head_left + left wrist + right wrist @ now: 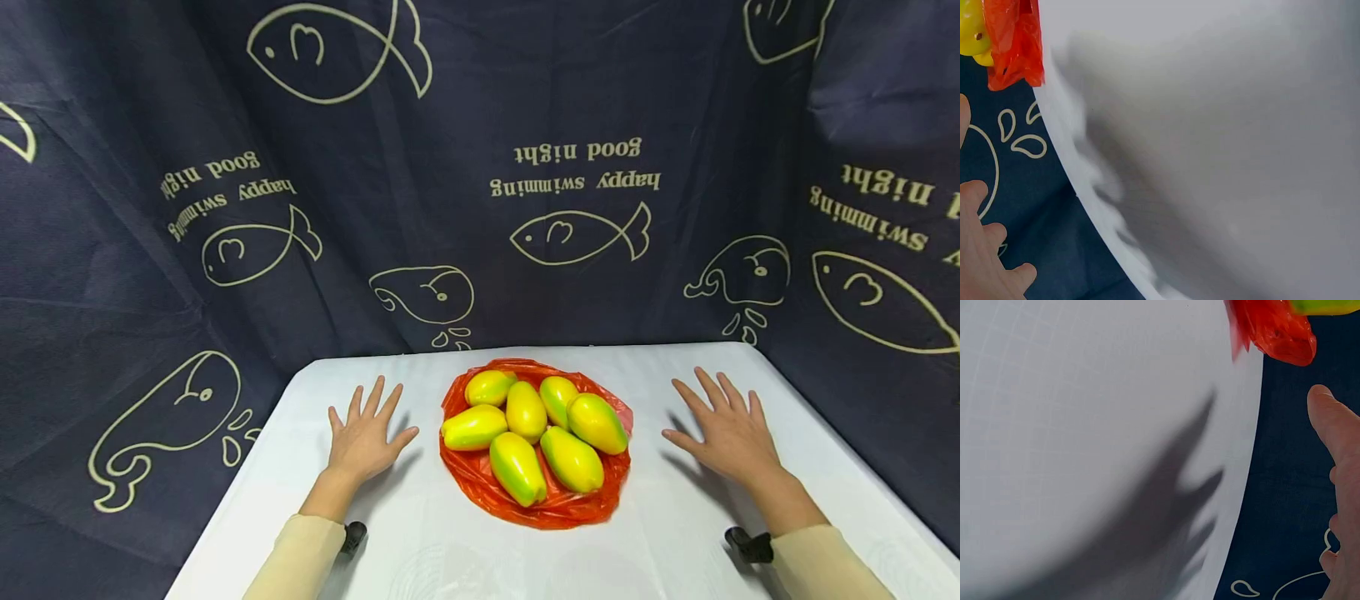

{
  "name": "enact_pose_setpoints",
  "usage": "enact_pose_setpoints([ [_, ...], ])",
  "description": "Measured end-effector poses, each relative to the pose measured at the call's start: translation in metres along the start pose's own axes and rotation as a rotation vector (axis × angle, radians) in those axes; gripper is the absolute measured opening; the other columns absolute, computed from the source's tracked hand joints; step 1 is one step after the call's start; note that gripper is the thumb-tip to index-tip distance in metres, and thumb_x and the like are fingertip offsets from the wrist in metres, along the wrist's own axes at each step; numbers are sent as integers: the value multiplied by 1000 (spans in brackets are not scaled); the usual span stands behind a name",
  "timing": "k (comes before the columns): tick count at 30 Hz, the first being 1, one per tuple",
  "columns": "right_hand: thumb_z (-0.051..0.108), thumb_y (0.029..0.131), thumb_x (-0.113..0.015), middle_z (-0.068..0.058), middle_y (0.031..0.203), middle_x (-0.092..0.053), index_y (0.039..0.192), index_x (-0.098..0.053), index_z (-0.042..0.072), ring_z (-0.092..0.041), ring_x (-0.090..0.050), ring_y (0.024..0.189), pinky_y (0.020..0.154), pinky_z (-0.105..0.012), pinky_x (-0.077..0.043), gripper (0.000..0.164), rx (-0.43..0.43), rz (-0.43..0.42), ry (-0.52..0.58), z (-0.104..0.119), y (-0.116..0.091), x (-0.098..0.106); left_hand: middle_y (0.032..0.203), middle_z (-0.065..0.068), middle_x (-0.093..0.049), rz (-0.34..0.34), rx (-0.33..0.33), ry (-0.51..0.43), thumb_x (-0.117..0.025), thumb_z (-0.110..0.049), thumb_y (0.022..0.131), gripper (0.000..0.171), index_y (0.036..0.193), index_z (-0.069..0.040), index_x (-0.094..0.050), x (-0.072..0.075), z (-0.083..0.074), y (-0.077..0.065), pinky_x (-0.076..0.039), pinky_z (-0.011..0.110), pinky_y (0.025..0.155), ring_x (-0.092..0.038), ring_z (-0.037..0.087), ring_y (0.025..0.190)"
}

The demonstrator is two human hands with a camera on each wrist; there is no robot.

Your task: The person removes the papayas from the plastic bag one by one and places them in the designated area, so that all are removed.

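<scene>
Several yellow-green papayas (526, 412) lie in a loose cluster on a red plastic bag (551, 510), spread on a white table. To the left of the bag, my left hand (366, 437) hovers over the table with its fingers spread, holding nothing. My right hand (731, 433) is held the same way on the bag's other side, fingers spread and apart from the fruit. Both hands cast shadows on the tabletop. In the right wrist view, the thumb (1329, 415) shows near the bag's edge (1282, 337).
The white table (480, 567) has rounded far corners. Behind and beside it hangs a dark blue cloth (450, 208) printed with fish, whales and upside-down lettering. A black strap (750, 546) sits on the right wrist and another black strap (353, 537) on the left.
</scene>
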State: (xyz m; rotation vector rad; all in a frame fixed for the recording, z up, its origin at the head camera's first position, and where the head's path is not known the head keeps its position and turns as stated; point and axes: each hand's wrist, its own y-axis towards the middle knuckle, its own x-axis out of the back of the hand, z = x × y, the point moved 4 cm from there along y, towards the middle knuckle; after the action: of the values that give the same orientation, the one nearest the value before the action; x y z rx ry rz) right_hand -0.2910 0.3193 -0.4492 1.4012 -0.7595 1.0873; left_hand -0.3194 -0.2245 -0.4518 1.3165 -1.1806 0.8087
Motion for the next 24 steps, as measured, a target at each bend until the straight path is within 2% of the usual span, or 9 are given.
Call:
enact_pose_setpoints([
  [18,61,82,-68,-23,157,-31,150,-40,21,-49,-23,142,111,-77,-12,84,-6,-3,16,-2,0,0,167,9,-21,-5,9,-9,-58,-63,90,80,157,-27,-33,0,2,1,-11,83,109,-21,47,150],
  [24,54,81,-72,-24,155,-34,149,-42,20,-49,-28,138,108,-75,-20,82,15,-40,28,-1,-1,0,168,9,-20,34,28,-33,-55,-63,92,80,158,-28,-29,-3,1,3,-11,82,110,-21,46,150],
])
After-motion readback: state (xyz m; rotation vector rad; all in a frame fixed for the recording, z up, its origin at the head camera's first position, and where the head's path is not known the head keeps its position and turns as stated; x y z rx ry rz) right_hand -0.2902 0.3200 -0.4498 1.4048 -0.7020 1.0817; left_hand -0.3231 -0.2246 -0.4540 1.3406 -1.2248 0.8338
